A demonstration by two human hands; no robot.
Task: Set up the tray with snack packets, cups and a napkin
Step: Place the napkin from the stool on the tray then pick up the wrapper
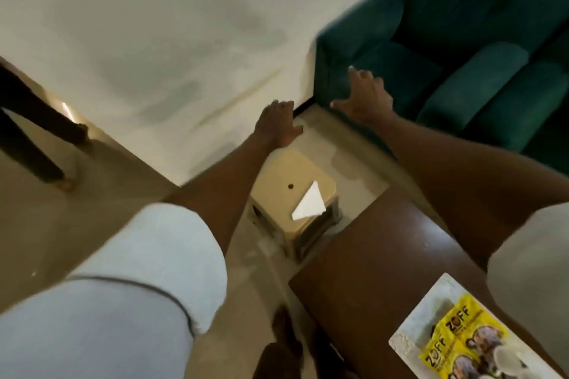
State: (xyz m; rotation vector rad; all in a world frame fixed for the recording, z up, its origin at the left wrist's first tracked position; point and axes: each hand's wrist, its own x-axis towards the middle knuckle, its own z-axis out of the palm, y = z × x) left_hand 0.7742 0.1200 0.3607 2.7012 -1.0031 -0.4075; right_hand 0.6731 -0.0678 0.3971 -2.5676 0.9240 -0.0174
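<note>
A folded white napkin (309, 201) lies on a beige plastic stool (286, 174) on the floor. My left hand (277, 123) is stretched out over the stool's far edge, palm down, fingers apart, holding nothing. My right hand (365, 97) hovers farther right with its fingers spread, also empty. At the lower right a pale tray (431, 304) rests on a brown wooden table (378, 255). It carries yellow snack packets (462, 338) and a cup (505, 361) whose rim shows at the frame's bottom edge.
A dark green sofa (480, 55) stands at the upper right behind the stool. A white wall (154, 40) fills the upper left. Dark chair legs (34, 132) stand on the tan floor at the left.
</note>
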